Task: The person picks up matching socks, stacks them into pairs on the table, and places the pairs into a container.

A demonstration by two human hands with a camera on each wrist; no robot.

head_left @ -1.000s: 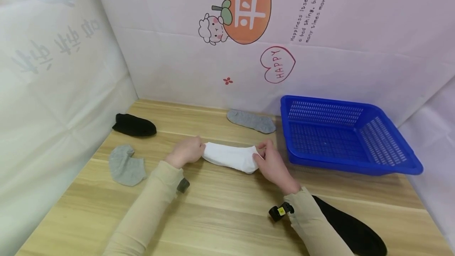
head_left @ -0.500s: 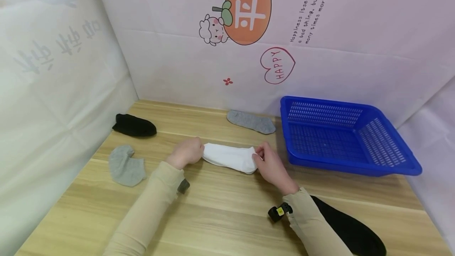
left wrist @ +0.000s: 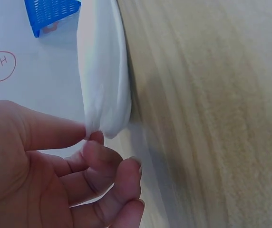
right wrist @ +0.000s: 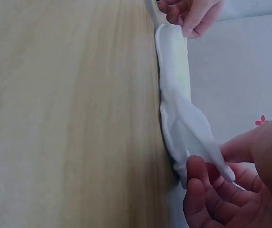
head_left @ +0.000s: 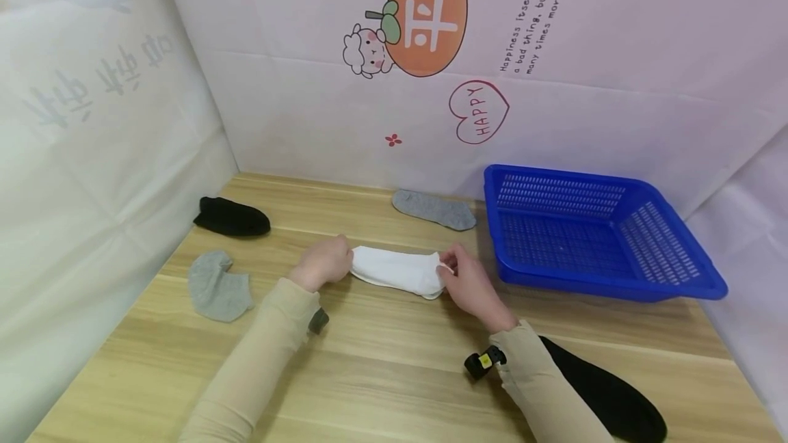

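Note:
A white sock lies stretched sideways between the two hands, close over the table. My left hand pinches its left end; in the left wrist view, thumb and forefinger meet on the fabric while the other fingers curl loosely. My right hand holds the right end at the opening. Seen from the right wrist, the thumb and fingers have the cuff edge between them, lifted into a fold. A second fabric edge shows along the sock's lower side.
A blue plastic basket stands at the back right. A grey sock lies by the back wall, a black one and a crumpled light grey one at left. Under the right forearm is a long black piece of fabric.
My right hand's fingers have shifted slightly at the sock's right end, and its cuff is drawn in a little to the left. The left hand has stayed in place.

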